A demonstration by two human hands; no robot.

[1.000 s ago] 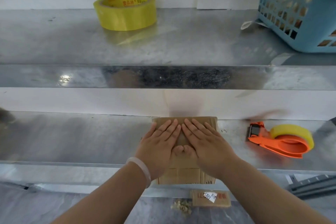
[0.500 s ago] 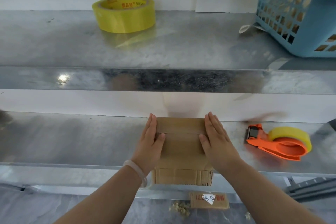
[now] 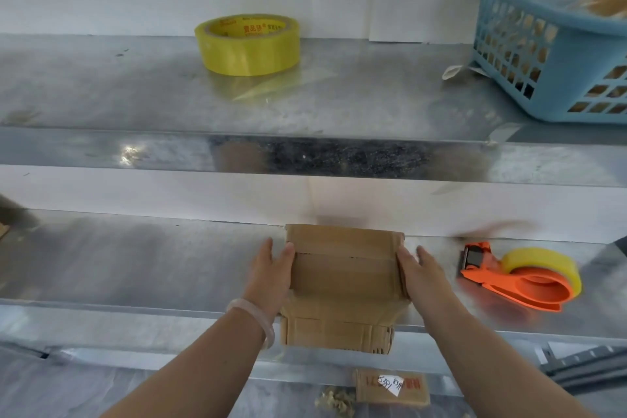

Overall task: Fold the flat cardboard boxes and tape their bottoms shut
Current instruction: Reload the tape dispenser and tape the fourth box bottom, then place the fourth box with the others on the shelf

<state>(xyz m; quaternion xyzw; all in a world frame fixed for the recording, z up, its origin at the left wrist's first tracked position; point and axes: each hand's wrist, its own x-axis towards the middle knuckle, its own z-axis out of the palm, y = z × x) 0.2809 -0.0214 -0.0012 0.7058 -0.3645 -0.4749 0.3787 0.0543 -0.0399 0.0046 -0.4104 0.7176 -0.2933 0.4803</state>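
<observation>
The cardboard box [image 3: 342, 268] sits on the lower shelf [image 3: 135, 265], its near end hanging past the front edge. Its far edge is close against the white back panel [image 3: 169, 197], so I see hardly any room behind it. Above that panel runs the metal lip of the upper shelf [image 3: 169, 153]. The left hand [image 3: 269, 276] and right hand [image 3: 424, 276] lie flat against the box's sides. Left of them stretches bare metal. To the right, an orange tape dispenser [image 3: 519, 276] lies near the right hand, with a gap between. Up top, bare metal lies between the yellow tape roll [image 3: 247, 44] and the blue basket [image 3: 556, 54].
</observation>
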